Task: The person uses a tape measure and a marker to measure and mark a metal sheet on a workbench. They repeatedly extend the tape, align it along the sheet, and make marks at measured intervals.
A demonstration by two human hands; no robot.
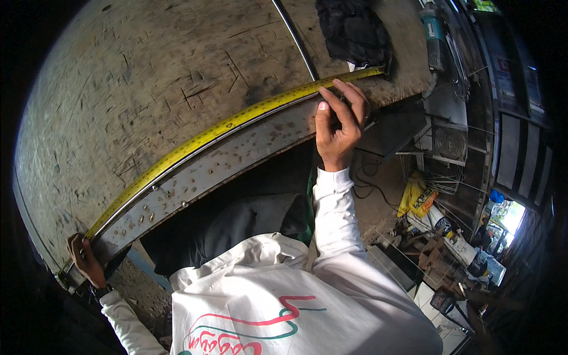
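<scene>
Left hand (87, 260) grips, right hand (340, 127) pinches the yellow measuring tape (234, 120); likely light, springy, best held edgewise.

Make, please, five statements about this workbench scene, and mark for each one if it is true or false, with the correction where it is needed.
1. The yellow tape measure is stretched out over the workbench. True.
2. The left hand is beside the black cloth. False: it is at the opposite end of the tape, at the picture's lower left.
3. The right hand is at the right-hand part of the tape. True.
4. The metal rod just left of the black cloth lies parallel to the tape. False: it runs at a steep angle to it.
5. The grey metal strip along the bench edge has brown spots. True.
</scene>
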